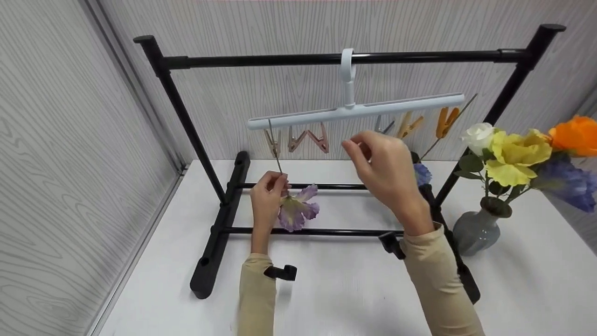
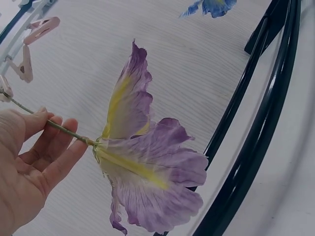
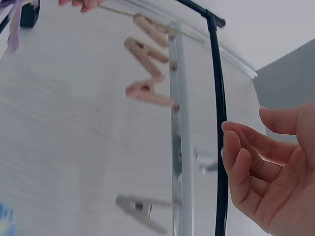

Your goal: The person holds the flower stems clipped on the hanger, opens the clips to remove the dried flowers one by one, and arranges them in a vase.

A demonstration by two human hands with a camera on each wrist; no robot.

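Note:
My left hand (image 1: 276, 180) pinches the thin green stem (image 2: 59, 126) of a purple and yellow flower (image 1: 297, 211) just above the bloom. The stem runs up into the leftmost beige peg (image 1: 272, 143) of a white clip hanger (image 1: 354, 110), which hangs from the top bar of a black rack (image 1: 326, 59). The bloom (image 2: 142, 169) hangs head down below my fingers (image 2: 56, 152). My right hand (image 1: 358, 145) is raised under the middle of the hanger, fingers (image 3: 241, 162) loosely curled and holding nothing. Pink pegs (image 3: 147, 64) hang to its left.
A blue flower (image 1: 422, 173) hangs by its stem from an orange peg (image 1: 445, 122), partly behind my right hand. At the right, a grey vase (image 1: 475, 228) holds white, yellow, orange and blue flowers. The rack's base bars (image 1: 308, 231) lie on the white table.

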